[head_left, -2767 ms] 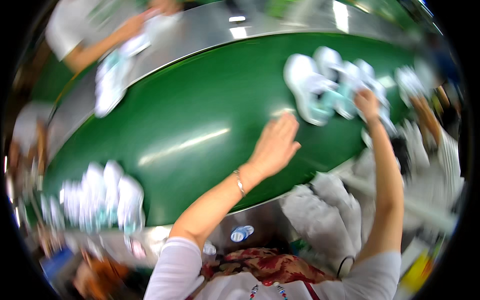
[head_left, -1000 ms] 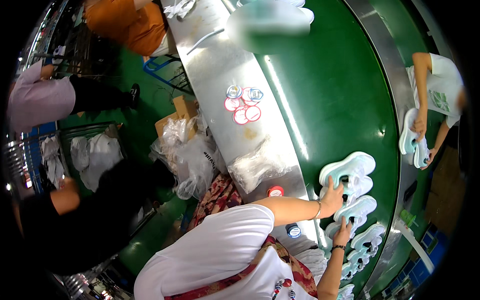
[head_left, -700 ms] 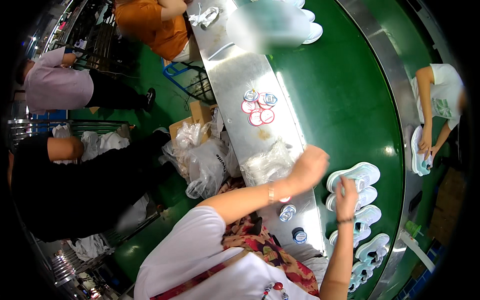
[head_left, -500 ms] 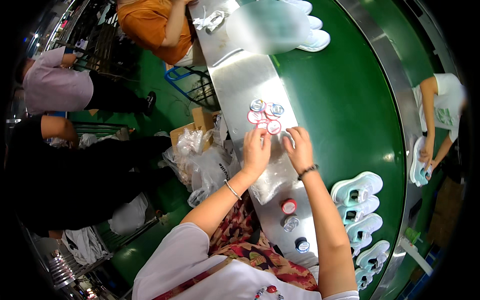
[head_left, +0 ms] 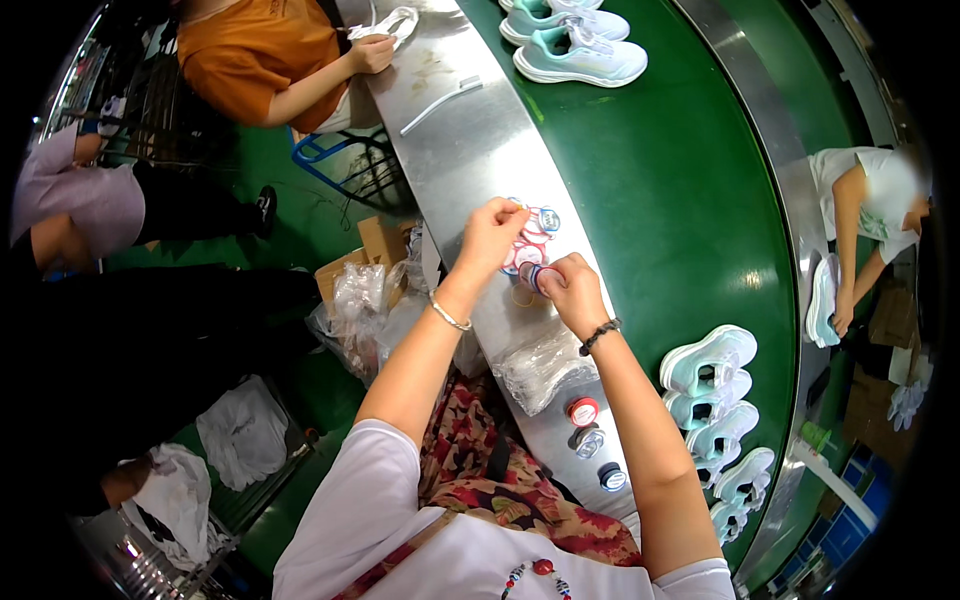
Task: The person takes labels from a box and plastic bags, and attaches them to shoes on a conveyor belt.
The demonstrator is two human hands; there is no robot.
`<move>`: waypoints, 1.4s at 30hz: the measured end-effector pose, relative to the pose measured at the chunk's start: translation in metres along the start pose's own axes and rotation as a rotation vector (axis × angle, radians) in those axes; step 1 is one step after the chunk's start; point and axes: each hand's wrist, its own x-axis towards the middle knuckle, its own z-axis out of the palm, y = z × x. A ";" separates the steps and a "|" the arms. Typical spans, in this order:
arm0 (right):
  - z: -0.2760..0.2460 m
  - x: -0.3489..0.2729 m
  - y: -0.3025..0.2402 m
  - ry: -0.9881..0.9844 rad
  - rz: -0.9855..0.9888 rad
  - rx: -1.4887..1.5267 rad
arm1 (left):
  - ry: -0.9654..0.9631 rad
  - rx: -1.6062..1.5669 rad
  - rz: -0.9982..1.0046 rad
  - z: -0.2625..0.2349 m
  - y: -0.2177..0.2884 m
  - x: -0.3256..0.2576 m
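My right hand (head_left: 575,293) is closed round a small stack of round tags (head_left: 533,279) with red and dark edges, tilted on its side. Beyond it, a loose pile of round red-rimmed and blue-rimmed tags (head_left: 536,238) lies on the metal table. My left hand (head_left: 490,235) is closed in a pinch at the pile's left edge; what its fingertips hold is too small to make out. A thin yellow loop (head_left: 523,297), like a rubber band, shows just below the stack. Nearer me stand a red stack (head_left: 582,411), a silvery stack (head_left: 590,442) and a dark blue stack (head_left: 612,477).
Transparent plastic bags (head_left: 540,368) lie on the metal table (head_left: 470,150). Pale shoes stand on the green belt (head_left: 680,200), some at right (head_left: 715,365), others at the far end (head_left: 580,55). A person in orange (head_left: 265,65) sits far left; another (head_left: 870,200) handles a shoe at right.
My right hand has taken hold of a stack of tags and moved slightly left and nearer me. My left hand has moved left and away from me, fingers now pinched. The view has shifted slightly.
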 end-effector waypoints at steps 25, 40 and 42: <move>0.030 -0.032 -0.061 0.128 0.144 -0.035 | 0.306 -0.031 -0.086 -0.021 -0.021 0.025; -0.264 -0.262 0.119 0.445 0.448 0.147 | -0.246 0.607 0.385 0.162 0.056 -0.124; -0.271 -0.263 0.136 0.422 0.495 0.178 | -0.435 0.526 0.570 0.213 0.028 -0.144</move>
